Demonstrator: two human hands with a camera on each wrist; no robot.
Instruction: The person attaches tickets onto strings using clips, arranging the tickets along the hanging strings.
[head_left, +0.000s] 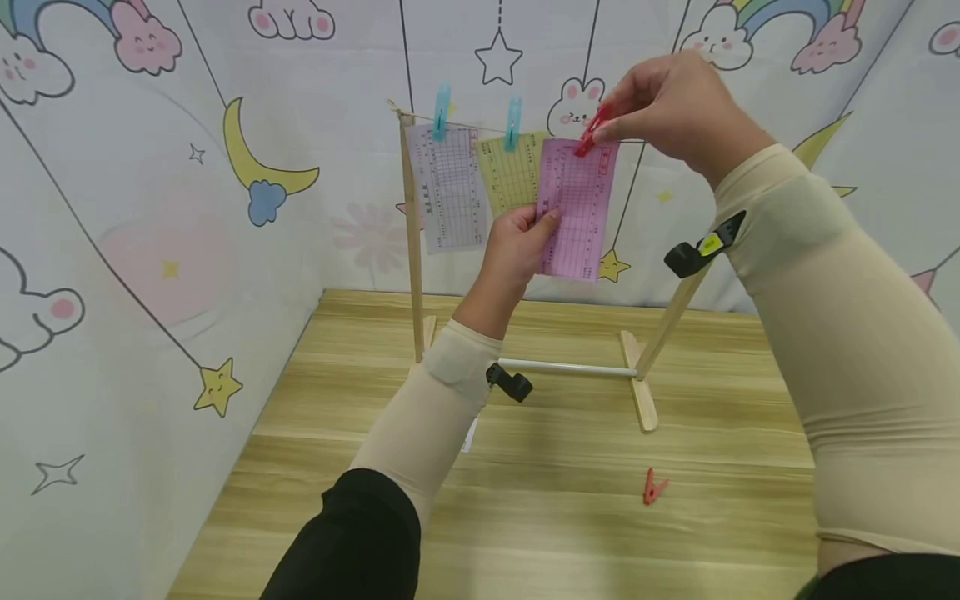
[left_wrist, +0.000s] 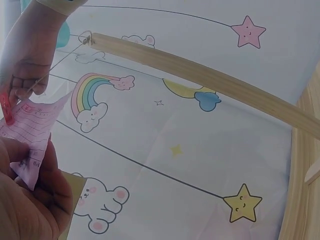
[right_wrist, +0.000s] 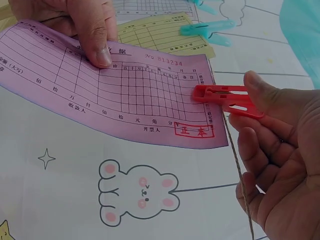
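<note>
My right grip [head_left: 675, 112] pinches the red clothespin [head_left: 591, 133] over the top edge of the pink slip [head_left: 579, 208] at the string [right_wrist: 243, 185], while my left grip [head_left: 516, 248] pinches its side below, its long axis running downward, top nearer my right.

Behind the flat, pale yellow-brown wood-grain surface [head_left: 540, 517] rises a white back wall [head_left: 637, 37] printed with a black-outlined star [head_left: 498, 60] and a pink-cheeked rabbit [head_left: 573, 108], and left of it stands a white side wall [head_left: 120, 450] bearing a smiling yellow star [head_left: 218, 387].
</note>
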